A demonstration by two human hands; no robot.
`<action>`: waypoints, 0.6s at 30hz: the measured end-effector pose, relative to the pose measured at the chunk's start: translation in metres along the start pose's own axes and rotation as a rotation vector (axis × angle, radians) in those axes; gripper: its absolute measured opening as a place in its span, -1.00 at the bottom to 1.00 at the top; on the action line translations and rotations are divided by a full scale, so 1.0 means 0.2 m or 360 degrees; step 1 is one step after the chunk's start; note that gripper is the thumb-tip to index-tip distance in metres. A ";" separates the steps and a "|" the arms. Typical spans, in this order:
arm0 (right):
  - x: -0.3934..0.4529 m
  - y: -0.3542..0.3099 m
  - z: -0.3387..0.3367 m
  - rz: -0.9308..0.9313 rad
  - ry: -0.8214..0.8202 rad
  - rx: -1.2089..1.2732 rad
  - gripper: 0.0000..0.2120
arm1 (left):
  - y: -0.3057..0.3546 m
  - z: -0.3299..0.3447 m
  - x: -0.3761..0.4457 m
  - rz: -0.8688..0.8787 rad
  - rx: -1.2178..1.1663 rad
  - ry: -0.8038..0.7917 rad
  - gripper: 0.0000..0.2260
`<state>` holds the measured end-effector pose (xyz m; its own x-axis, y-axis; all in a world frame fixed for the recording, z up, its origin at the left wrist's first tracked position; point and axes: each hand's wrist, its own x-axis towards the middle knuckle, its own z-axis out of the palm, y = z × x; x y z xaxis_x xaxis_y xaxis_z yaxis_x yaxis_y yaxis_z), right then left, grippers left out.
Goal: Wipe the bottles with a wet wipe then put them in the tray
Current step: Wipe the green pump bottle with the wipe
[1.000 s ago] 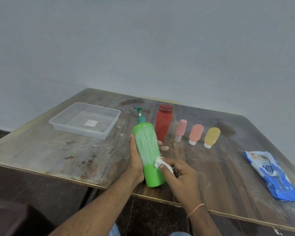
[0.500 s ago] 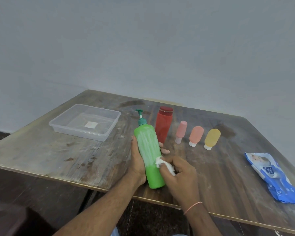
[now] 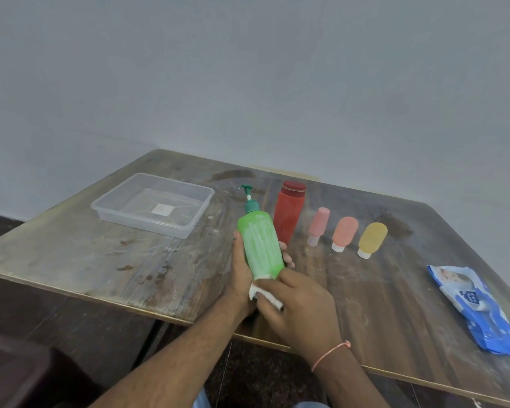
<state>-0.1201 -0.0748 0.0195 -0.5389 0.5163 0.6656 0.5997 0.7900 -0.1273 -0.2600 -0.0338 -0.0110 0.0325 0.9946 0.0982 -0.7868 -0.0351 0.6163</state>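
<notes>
The green pump bottle [image 3: 261, 245] is held tilted over the near part of the wooden surface [image 3: 380, 304], its teal pump head pointing away from the person. It is gripped by the left hand [image 3: 242, 275], with the palm along the bottle's left side and fingertips showing past its right side. A crumpled white wet wipe [image 3: 262, 291] is pinched in the right hand [image 3: 301, 307] and pressed against the bottle's lower end, where the base is covered by the wipe and fingers. White smears are seen along the bottle's body.

A clear plastic tray [image 3: 153, 206] is set to the left, well apart from the hands, with only a small white label seen on its floor. Just behind the green bottle a red bottle [image 3: 289, 214] is laid on the surface. To its right, 3 small squeeze tubes are laid in a row with caps toward the person: a pink tube [image 3: 318, 225], a coral tube [image 3: 344, 232] and a yellow tube [image 3: 372, 238], each apart from its neighbour. A blue wet-wipe pack [image 3: 477, 310] is placed near the right edge. A thin orange thread is worn on the right wrist.
</notes>
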 end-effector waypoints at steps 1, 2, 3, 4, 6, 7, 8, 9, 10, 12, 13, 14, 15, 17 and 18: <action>0.01 0.00 0.00 0.0034 0.0040 -0.0020 -0.85 | 0.00 -0.01 0.00 -0.0003 0.0000 0.0005 -0.13; 0.02 0.01 0.00 0.0062 0.0073 -0.0031 -0.85 | 0.00 -0.01 0.00 -0.0006 0.0001 0.0008 -0.13; 0.01 0.01 0.00 0.0072 0.0081 -0.0030 -0.85 | -0.01 -0.01 0.01 -0.0016 -0.0003 0.0007 -0.12; 0.00 0.01 -0.01 0.0061 0.0055 -0.0019 -0.87 | -0.01 -0.01 0.01 -0.0032 -0.0008 0.0007 -0.12; -0.02 -0.01 -0.01 -0.0007 -0.0062 -0.0022 -0.91 | 0.00 -0.01 0.02 -0.0080 -0.0019 -0.0022 -0.11; -0.02 -0.02 0.00 -0.0044 -0.0107 -0.0041 -0.92 | 0.00 0.00 0.02 -0.0099 -0.0028 -0.0051 -0.10; -0.01 -0.02 0.00 -0.0062 -0.0112 -0.0062 -0.93 | 0.00 -0.01 0.02 -0.0114 -0.0035 -0.0074 -0.10; 0.01 -0.02 0.01 -0.0054 -0.0077 -0.0079 -0.92 | 0.01 -0.01 0.02 -0.0129 -0.0038 -0.0086 -0.10; 0.02 -0.02 0.01 -0.0018 -0.0017 -0.0091 -0.90 | 0.00 -0.02 0.02 -0.0134 -0.0033 -0.0078 -0.10; 0.04 -0.01 -0.01 0.0071 0.0095 -0.0105 -0.86 | 0.00 -0.03 0.02 -0.0111 -0.0002 -0.0025 -0.10; 0.03 -0.01 -0.01 0.0096 0.0112 -0.0098 -0.87 | 0.00 -0.03 0.02 -0.0092 0.0025 -0.0001 -0.10; 0.02 -0.01 -0.02 0.0103 0.0097 -0.0080 -0.88 | -0.01 -0.03 0.02 -0.0080 0.0036 0.0006 -0.11; 0.00 -0.01 -0.02 0.0092 0.0051 -0.0061 -0.90 | -0.01 -0.02 0.03 -0.0080 0.0030 0.0009 -0.11; -0.01 -0.02 -0.01 0.0047 -0.0068 -0.0056 -0.93 | -0.01 -0.01 0.03 -0.0082 -0.0001 0.0004 -0.11; 0.00 -0.03 -0.01 0.0031 -0.0099 -0.0069 -0.94 | -0.01 -0.01 0.03 -0.0081 -0.0010 -0.0009 -0.11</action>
<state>-0.1229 -0.0790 0.0217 -0.5618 0.5523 0.6159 0.6348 0.7652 -0.1071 -0.2599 -0.0285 -0.0135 0.0761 0.9946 0.0712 -0.7880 0.0163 0.6154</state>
